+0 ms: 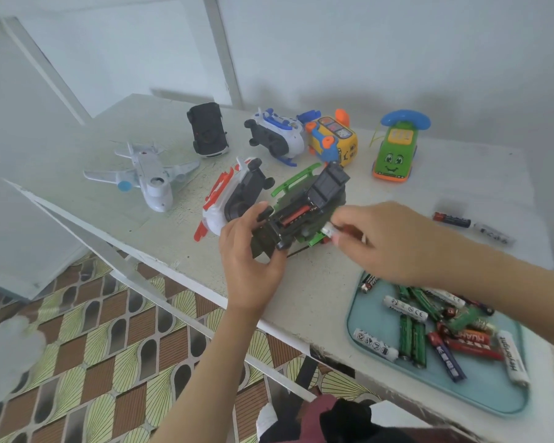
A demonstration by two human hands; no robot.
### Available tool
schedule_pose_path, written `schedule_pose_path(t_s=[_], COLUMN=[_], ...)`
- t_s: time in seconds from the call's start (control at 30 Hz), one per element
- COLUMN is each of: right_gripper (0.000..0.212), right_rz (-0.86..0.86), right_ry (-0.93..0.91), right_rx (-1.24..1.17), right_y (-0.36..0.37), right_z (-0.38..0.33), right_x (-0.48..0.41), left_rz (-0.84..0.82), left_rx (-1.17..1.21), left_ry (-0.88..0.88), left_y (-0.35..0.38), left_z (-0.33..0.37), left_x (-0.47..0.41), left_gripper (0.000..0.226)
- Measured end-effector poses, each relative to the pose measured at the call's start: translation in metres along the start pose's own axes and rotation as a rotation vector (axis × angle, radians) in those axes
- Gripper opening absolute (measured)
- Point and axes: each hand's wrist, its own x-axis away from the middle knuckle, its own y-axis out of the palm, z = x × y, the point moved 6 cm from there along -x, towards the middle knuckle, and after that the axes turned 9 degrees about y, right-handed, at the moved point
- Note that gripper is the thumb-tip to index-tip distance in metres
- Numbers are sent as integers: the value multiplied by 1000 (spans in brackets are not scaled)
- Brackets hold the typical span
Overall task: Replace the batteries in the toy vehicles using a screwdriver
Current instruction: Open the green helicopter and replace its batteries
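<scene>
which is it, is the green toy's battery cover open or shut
Open. The black cover stands raised off the green toy, upturned in the left hand, and a red battery shows in the bared compartment.

Soft, even daylight is filling the view; the right hand is blurring slightly; edges far from it are bending.

The left hand gripped an upturned green toy vehicle, battery bay open, while the right hand pinched a white battery beside it
</scene>
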Motion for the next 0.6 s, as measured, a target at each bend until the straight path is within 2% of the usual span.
schedule_pose_path(t_s=[0.1, 0.2, 0.3, 0.47, 0.6], right_gripper=[24, 12, 12, 16, 17], right_rz=[77, 162, 226, 256, 306], right_ry=[-68, -45, -54, -94, -167], right_rx=[-81, -208, -318, -381, -315], right_y=[-7, -13, -16, -9, -8], right_z=[-8, -11, -13, -16, -19], right_x=[-21, -36, -42, -46, -45], left_rz=[-14, -14, -10, -9, -10], left_rx=[0, -2, -4, 3, 11], left_ry=[-8, -6, -3, -19, -20], left_y=[1, 1, 1, 1, 2], left_z=[0, 0, 0, -3, -4], left_x=[0, -1, -1, 0, 1], left_gripper=[67, 66, 67, 69, 68])
